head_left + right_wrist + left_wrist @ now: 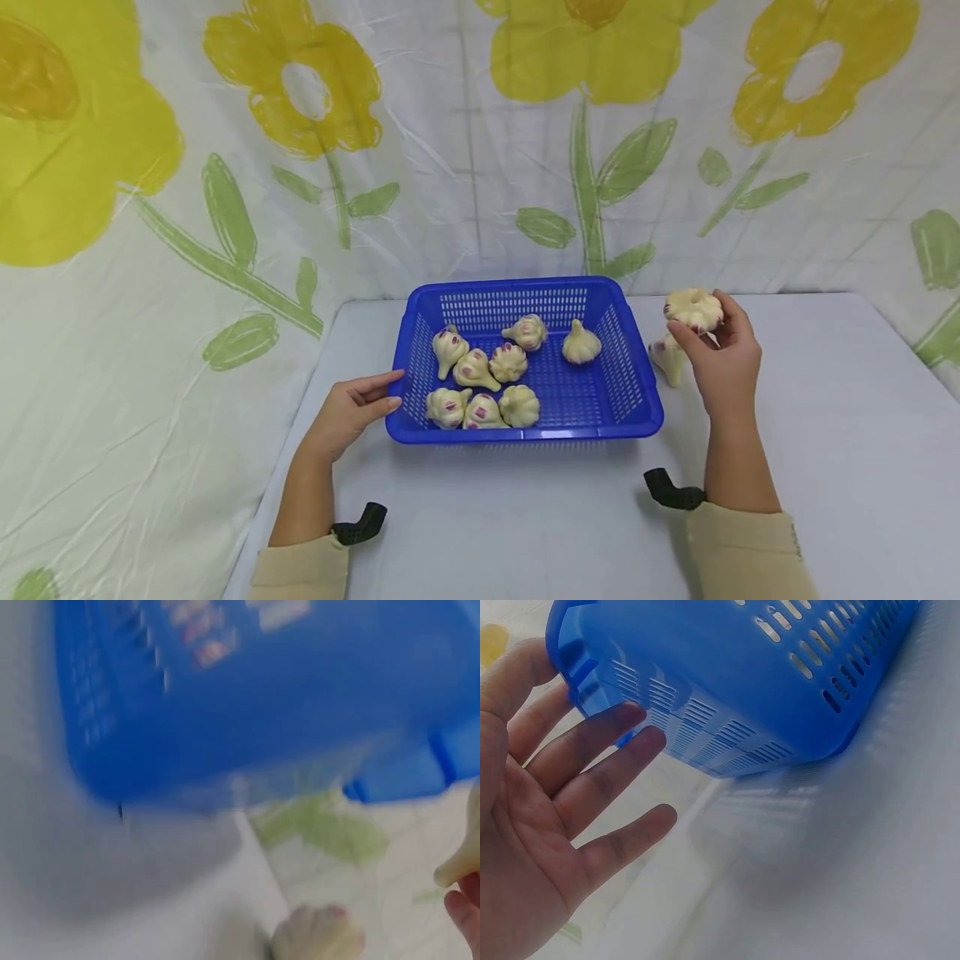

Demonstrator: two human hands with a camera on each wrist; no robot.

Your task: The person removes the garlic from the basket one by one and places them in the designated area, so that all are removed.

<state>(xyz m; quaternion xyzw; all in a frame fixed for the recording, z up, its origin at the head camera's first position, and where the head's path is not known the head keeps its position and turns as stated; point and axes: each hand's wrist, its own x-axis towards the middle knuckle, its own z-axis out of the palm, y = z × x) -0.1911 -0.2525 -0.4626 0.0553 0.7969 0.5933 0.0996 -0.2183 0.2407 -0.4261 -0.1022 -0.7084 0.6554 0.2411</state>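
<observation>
A blue plastic basket with slotted walls holds several garlic bulbs, most gathered in its left half. One garlic bulb sits apart on the right side inside. My left hand is at the basket's left rim, thumb and index finger touching it. In the left wrist view its other fingers are straight and spread beside the basket wall. Right of the basket, my right hand pinches a garlic bulb above the table. Another garlic bulb lies below it, partly hidden by the hand.
A pale table carries the basket. Behind and to the left hangs a white cloth printed with yellow flowers. Black curved pieces stick out at both wrists, by the beige sleeves.
</observation>
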